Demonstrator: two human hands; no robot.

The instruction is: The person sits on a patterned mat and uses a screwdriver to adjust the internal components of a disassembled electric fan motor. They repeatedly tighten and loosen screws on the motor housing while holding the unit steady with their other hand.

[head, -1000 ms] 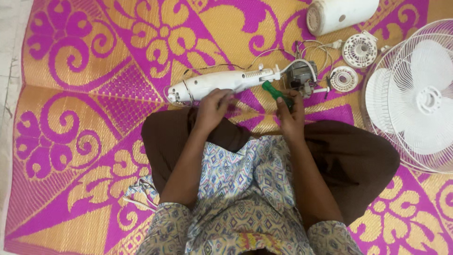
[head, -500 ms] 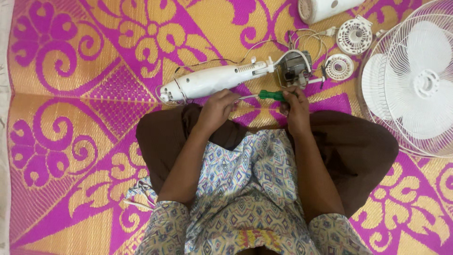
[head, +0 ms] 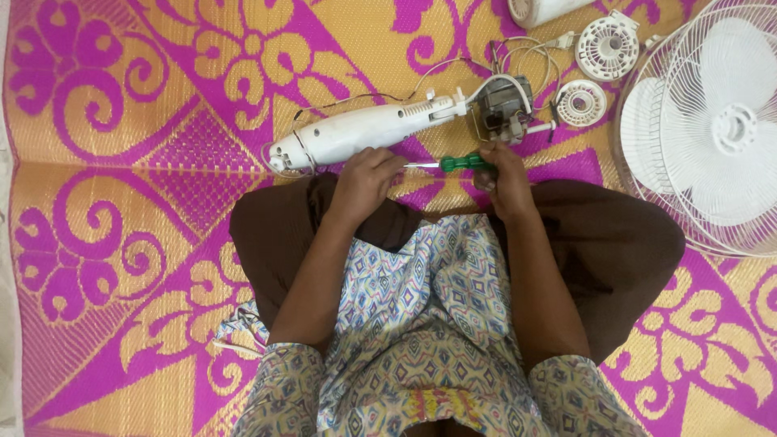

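A screwdriver with a green handle [head: 463, 163] lies level between my hands, its metal shaft pointing left. My right hand [head: 503, 178] grips the green handle. My left hand [head: 366, 180] is closed around the shaft's tip; anything else in it is hidden. Just beyond my hands lies a white fan stand tube [head: 360, 129] joined to a bare fan motor [head: 500, 105] with loose wires.
A white fan grille with blades [head: 712, 129] lies at the right. Two small round white plastic parts [head: 607, 44] [head: 579, 103] and a white housing [head: 544, 10] sit near the motor. Everything rests on a pink and yellow woven mat [head: 121, 162].
The screwdriver has turned from a tilt to lie level, and my hands have spread a little apart along it. The view has shifted.
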